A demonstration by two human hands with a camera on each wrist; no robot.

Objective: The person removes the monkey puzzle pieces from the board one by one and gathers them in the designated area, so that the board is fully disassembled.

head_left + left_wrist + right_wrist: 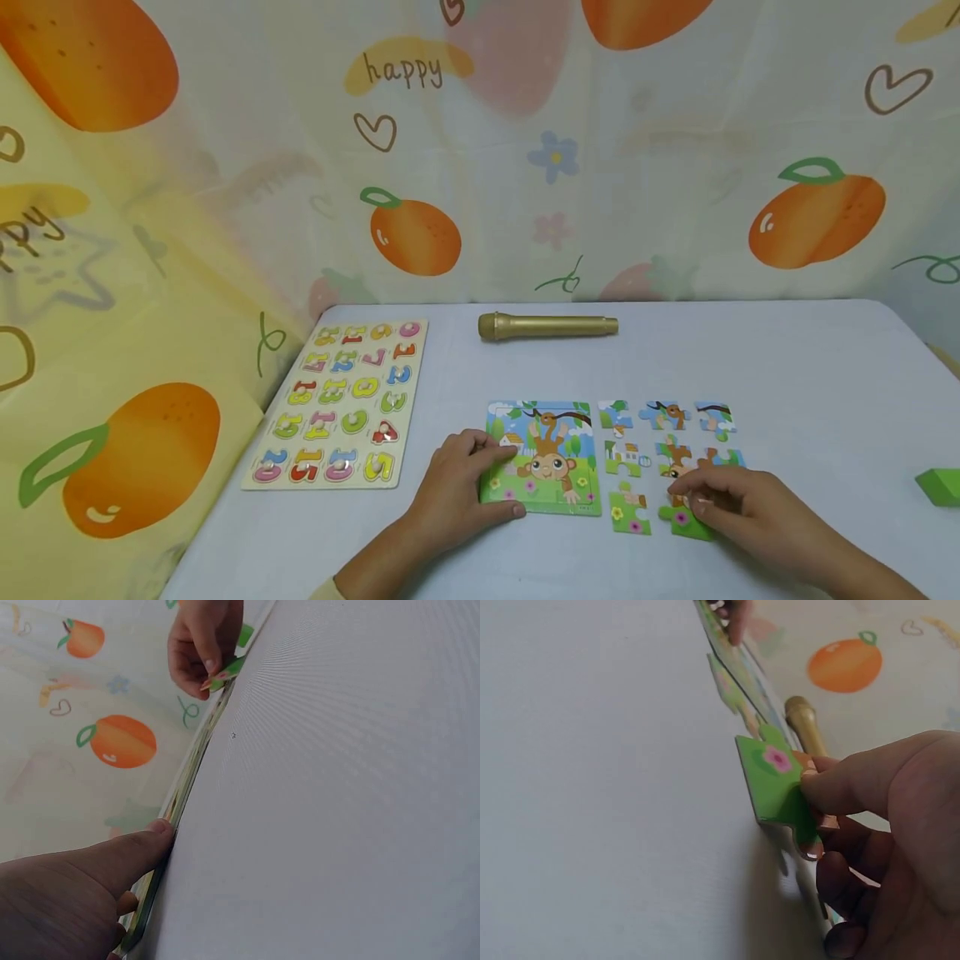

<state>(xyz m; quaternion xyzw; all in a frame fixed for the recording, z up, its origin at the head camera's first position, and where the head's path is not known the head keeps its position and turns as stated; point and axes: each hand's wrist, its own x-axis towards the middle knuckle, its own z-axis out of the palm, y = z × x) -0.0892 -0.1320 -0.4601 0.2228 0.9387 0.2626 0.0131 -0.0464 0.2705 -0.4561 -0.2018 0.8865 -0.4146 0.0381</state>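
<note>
In the head view my left hand (459, 490) lies at the left side of a square puzzle board (542, 505) with a monkey picture. The index finger rests over its picture and the thumb touches near its lower edge. My right hand (757, 512) pinches a green puzzle piece (776, 780) with a pink flower between thumb and fingers. In the right wrist view that piece is tilted, with its shadow on the table below. Around it lie several loose pieces, among them a corner piece (630, 513) with flowers and a house piece (622, 456).
A gold microphone (551, 327) lies behind the board. To the left is a wooden number board (365, 442) with colored numerals. A green block (939, 487) sits at the right edge of the view. Behind the white table (825, 375) hangs a fruit-print curtain (495, 208).
</note>
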